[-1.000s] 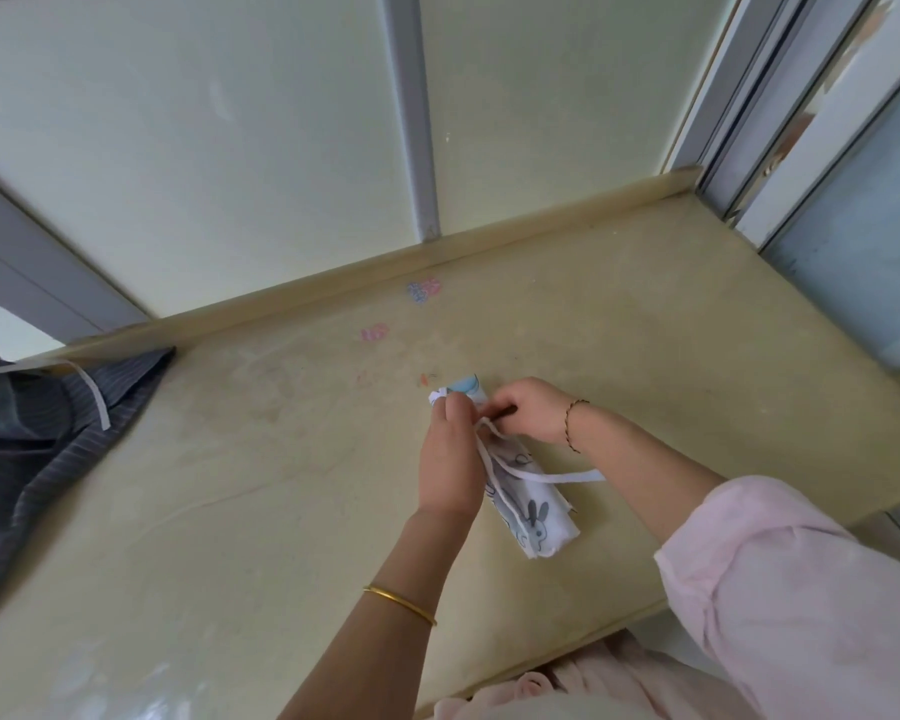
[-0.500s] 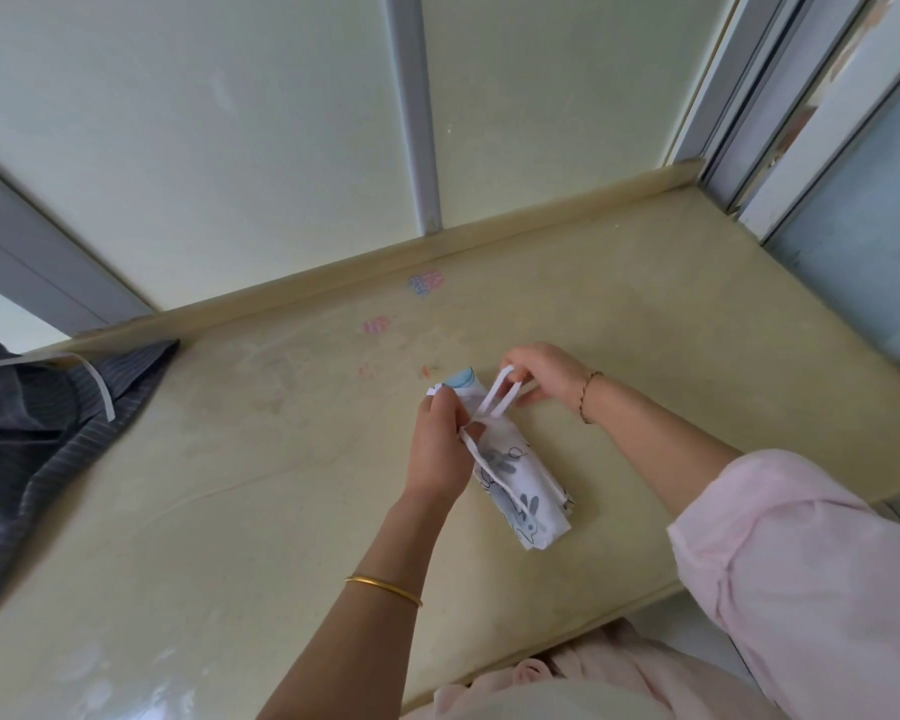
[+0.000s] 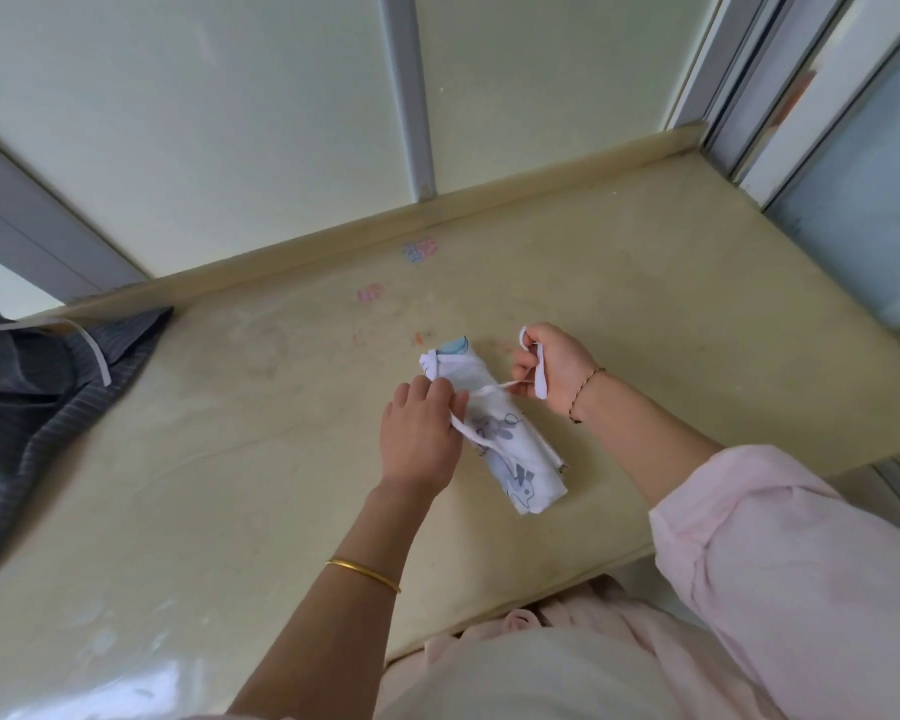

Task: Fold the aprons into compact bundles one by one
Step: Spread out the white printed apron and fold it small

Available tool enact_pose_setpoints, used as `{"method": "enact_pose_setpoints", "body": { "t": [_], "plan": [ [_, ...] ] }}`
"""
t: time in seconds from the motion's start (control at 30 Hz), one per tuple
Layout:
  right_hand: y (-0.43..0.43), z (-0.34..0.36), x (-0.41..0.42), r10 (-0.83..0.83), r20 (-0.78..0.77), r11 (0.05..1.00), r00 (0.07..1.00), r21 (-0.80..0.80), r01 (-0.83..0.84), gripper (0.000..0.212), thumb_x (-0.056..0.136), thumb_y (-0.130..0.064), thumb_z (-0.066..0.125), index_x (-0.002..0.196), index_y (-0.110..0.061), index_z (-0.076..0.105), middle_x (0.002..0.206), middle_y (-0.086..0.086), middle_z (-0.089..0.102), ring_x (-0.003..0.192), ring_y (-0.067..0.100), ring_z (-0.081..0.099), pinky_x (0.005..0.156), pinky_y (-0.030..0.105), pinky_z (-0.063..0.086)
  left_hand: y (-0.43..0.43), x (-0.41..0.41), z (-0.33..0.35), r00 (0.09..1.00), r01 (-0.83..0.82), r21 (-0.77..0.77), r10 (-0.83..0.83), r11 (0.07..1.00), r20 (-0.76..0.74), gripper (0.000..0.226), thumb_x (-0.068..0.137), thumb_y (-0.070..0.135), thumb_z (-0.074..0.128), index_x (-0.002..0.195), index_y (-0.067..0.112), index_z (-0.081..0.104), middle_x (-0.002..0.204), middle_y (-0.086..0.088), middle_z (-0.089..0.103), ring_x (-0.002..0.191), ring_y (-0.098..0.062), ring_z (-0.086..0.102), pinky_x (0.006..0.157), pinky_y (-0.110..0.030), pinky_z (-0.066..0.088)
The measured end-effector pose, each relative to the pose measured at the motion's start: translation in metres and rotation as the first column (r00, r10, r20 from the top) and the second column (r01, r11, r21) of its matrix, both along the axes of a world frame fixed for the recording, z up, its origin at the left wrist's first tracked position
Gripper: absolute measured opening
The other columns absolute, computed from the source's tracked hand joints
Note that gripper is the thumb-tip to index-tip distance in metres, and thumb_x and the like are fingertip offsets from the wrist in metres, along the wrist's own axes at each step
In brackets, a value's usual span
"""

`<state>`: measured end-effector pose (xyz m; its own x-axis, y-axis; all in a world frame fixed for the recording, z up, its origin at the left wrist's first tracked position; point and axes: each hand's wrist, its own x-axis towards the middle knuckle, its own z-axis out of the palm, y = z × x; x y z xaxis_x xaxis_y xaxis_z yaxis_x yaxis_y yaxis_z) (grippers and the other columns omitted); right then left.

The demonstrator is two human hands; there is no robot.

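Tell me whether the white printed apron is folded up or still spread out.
Folded. The white printed apron lies on the counter as a narrow rolled bundle, its strap pulled taut between the left hand and right hand.

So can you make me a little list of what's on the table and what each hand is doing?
bundle: white printed apron rolled up, lying on the table
left hand: pinches the white strap against the roll
right hand: grips the strap's other end, pulled out to the side
next apron: dark striped apron unfolded at the table's left edge
step: tying the roll, not finished
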<state>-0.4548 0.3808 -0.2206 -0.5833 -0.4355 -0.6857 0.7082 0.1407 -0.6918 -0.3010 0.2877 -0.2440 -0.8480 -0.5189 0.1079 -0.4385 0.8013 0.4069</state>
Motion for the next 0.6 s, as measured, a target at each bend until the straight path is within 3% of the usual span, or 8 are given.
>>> {"method": "enact_pose_setpoints", "body": {
  "t": [0.07, 0.13, 0.2, 0.27, 0.33, 0.4, 0.5, 0.6],
  "plan": [
    [0.001, -0.005, -0.003, -0.052, -0.055, 0.995, 0.997, 0.079, 0.056, 0.028, 0.087, -0.006, 0.028, 0.063, -0.02, 0.026, 0.036, -0.006, 0.022, 0.041, 0.014, 0.023, 0.054, 0.022, 0.026, -0.006, 0.004, -0.001, 0.989, -0.045, 0.095, 0.031, 0.994, 0.142, 0.021, 0.092, 0.018, 0.04, 0.077, 0.012, 0.053, 0.082, -0.005, 0.054, 0.082, -0.027, 0.046, 0.067, -0.034, 0.035],
    [0.005, -0.011, -0.006, -0.078, -0.108, 0.985, 0.991, 0.143, 0.093, 0.028, 0.085, -0.003, 0.025, 0.063, -0.019, 0.024, 0.035, -0.006, 0.022, 0.034, 0.013, 0.021, 0.053, 0.022, 0.023, -0.012, 0.009, 0.0, 0.971, -0.147, 0.272, 0.086, 0.951, 0.224, 0.023, 0.09, 0.011, 0.042, 0.069, 0.014, 0.05, 0.074, -0.003, 0.05, 0.076, -0.026, 0.045, 0.062, -0.033, 0.034],
    [0.004, -0.016, -0.007, 0.04, -0.271, 0.972, 0.962, 0.234, 0.026, 0.027, 0.087, -0.003, 0.027, 0.065, -0.019, 0.026, 0.044, -0.003, 0.031, 0.042, 0.016, 0.026, 0.05, 0.022, 0.025, -0.009, 0.01, 0.007, 0.968, -0.238, 0.503, 0.163, 0.831, 0.189, 0.03, 0.09, 0.01, 0.044, 0.06, 0.016, 0.042, 0.063, -0.001, 0.043, 0.063, -0.022, 0.038, 0.055, -0.029, 0.027],
    [0.003, -0.021, -0.004, 0.201, -0.416, 0.946, 0.887, 0.317, -0.066, 0.025, 0.092, -0.009, 0.032, 0.069, -0.019, 0.03, 0.061, 0.002, 0.035, 0.052, 0.018, 0.032, 0.048, 0.024, 0.031, 0.0, 0.005, 0.02, 0.965, -0.22, 0.671, 0.258, 0.708, 0.044, 0.028, 0.09, 0.012, 0.049, 0.062, 0.008, 0.049, 0.063, -0.006, 0.046, 0.06, -0.018, 0.04, 0.054, -0.027, 0.03],
    [0.004, -0.021, 0.0, 0.31, -0.485, 0.922, 0.818, 0.365, -0.134, 0.024, 0.095, -0.014, 0.034, 0.071, -0.019, 0.033, 0.067, 0.003, 0.037, 0.06, 0.02, 0.038, 0.055, 0.027, 0.036, 0.007, -0.004, 0.036, 0.947, -0.119, 0.741, 0.299, 0.66, -0.114, 0.03, 0.091, 0.016, 0.055, 0.066, 0.001, 0.059, 0.067, -0.003, 0.058, 0.063, -0.009, 0.051, 0.058, -0.019, 0.038],
    [0.006, -0.022, 0.003, 0.393, -0.521, 0.895, 0.758, 0.407, -0.184, 0.024, 0.096, -0.019, 0.037, 0.072, -0.02, 0.035, 0.07, 0.003, 0.04, 0.068, 0.02, 0.041, 0.066, 0.031, 0.035, 0.015, -0.017, 0.048, 0.941, -0.039, 0.792, 0.288, 0.609, -0.175, 0.027, 0.09, 0.017, 0.058, 0.067, 0.004, 0.065, 0.067, 0.004, 0.062, 0.064, -0.002, 0.054, 0.06, -0.01, 0.041],
    [0.01, -0.018, 0.004, 0.405, -0.522, 0.895, 0.751, 0.396, -0.207, 0.023, 0.095, -0.019, 0.039, 0.072, -0.021, 0.037, 0.07, 0.002, 0.042, 0.07, 0.02, 0.041, 0.068, 0.033, 0.034, 0.024, -0.038, 0.05, 0.961, -0.012, 0.81, 0.23, 0.586, -0.152, 0.016, 0.085, 0.014, 0.06, 0.077, 0.004, 0.07, 0.074, -0.003, 0.066, 0.069, -0.006, 0.058, 0.068, -0.021, 0.047],
    [0.015, -0.013, 0.004, 0.34, -0.486, 0.922, 0.805, 0.342, -0.183, 0.023, 0.093, -0.012, 0.038, 0.071, -0.018, 0.037, 0.064, 0.003, 0.041, 0.06, 0.021, 0.041, 0.062, 0.033, 0.037, 0.024, -0.047, 0.039, 0.98, -0.018, 0.745, 0.16, 0.667, -0.119, 0.013, 0.085, 0.011, 0.057, 0.081, 0.003, 0.067, 0.075, -0.005, 0.065, 0.07, -0.017, 0.061, 0.071, -0.03, 0.051]
  ]
}}
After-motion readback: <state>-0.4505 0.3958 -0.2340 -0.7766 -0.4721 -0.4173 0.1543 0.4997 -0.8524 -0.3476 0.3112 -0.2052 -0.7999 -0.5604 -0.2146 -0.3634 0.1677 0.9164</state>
